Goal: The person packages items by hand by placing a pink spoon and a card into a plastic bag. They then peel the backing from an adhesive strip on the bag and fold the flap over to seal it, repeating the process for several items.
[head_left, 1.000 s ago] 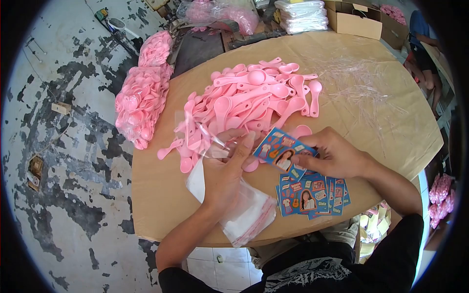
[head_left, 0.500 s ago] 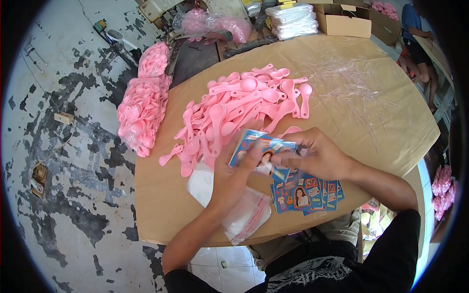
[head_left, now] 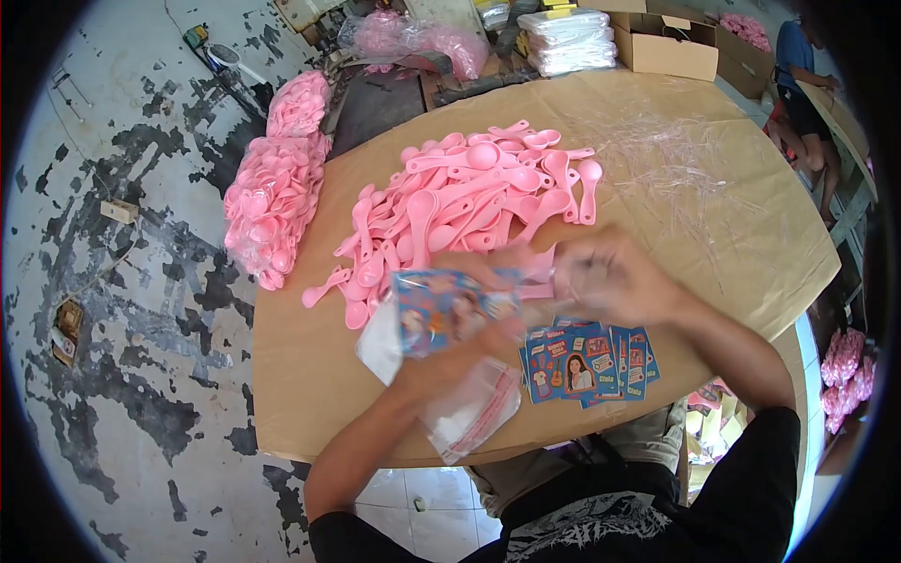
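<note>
My left hand (head_left: 474, 352), blurred, is closed around a blue printed card (head_left: 427, 314) that looks glossy. My right hand (head_left: 610, 277) is just to the right, smeared by motion. A pale, shiny strip (head_left: 537, 286) shows between the two hands; its kind is unclear. Under my hands lie overlapping blue cards (head_left: 572, 366) with a portrait and small pictures. Clear plastic bags (head_left: 479, 408) with a red-lined edge spread beneath my left wrist. Beyond my hands rises a heap of pink plastic measuring spoons (head_left: 469, 192).
Brown paper covers the table (head_left: 310, 394). Thin clear plastic strips (head_left: 666, 155) are scattered at the far right. Bagged pink spoons (head_left: 272, 206) stand at the left edge. A stack of clear bags (head_left: 568, 42) and a cardboard box (head_left: 666, 47) sit behind. Another person (head_left: 802, 94) is at far right.
My left hand has turned and shifted left with the blue card, showing more of its face. My right hand has come away from the card and moved slightly right and up.
</note>
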`<state>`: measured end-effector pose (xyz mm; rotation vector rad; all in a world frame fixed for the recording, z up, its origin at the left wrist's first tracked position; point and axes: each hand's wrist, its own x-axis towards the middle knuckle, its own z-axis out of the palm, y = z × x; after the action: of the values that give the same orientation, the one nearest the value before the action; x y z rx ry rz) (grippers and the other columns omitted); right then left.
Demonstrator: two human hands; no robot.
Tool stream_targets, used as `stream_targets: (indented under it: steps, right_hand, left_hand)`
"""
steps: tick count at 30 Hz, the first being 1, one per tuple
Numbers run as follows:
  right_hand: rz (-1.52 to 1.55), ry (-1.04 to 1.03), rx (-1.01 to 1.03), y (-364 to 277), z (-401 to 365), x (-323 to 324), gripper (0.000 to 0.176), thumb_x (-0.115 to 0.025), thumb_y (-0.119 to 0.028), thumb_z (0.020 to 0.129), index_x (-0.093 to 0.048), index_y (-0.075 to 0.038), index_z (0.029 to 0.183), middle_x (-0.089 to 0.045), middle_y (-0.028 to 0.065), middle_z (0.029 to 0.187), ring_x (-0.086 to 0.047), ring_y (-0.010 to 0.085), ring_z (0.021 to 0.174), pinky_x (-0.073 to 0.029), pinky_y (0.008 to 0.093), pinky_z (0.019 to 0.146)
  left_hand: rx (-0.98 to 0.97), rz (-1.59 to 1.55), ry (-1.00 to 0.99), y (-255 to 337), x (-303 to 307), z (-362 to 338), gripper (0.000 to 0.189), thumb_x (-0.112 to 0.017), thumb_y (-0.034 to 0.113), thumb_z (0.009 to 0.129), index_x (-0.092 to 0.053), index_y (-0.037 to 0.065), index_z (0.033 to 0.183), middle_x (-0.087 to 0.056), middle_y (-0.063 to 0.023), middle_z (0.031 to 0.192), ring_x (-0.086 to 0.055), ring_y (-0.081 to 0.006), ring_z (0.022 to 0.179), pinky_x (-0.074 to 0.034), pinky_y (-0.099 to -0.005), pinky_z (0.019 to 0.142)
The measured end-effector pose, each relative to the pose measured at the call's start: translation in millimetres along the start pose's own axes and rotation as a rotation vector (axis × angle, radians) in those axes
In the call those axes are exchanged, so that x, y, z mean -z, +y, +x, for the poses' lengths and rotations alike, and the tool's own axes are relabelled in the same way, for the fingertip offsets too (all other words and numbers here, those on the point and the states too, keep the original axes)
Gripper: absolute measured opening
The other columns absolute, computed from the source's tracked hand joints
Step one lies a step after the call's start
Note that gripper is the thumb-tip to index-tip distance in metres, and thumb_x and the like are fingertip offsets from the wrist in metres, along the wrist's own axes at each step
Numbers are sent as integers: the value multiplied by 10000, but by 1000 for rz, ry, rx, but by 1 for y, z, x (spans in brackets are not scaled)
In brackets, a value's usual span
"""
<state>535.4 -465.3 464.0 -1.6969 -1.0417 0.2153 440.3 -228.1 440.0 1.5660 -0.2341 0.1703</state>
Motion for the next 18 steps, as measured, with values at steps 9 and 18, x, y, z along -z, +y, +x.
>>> stream_targets:
  steps: [9,18]
  right_hand:
    - [-991,-86,-127,42,9,59,323,-591,-70,842,-557,-83,1163,-562,150,1142,-514,336,1104,-420,455,949]
    - [-499,461,69,1,1,57,116,-574,-91,922,-566,-54,1032,-618,54,876,-609,172,815,-468,324,719]
  left_hand:
    - [-64,-380,70,30,2,23,586,-658,-32,833,-397,53,1351,-501,-189,1349,-532,-225,1209,-435,-367,1017]
    - [-70,-355,114,36,4,23,530,-625,-12,880,-370,46,1340,-493,-201,1354,-526,-254,1224,-448,-374,1011]
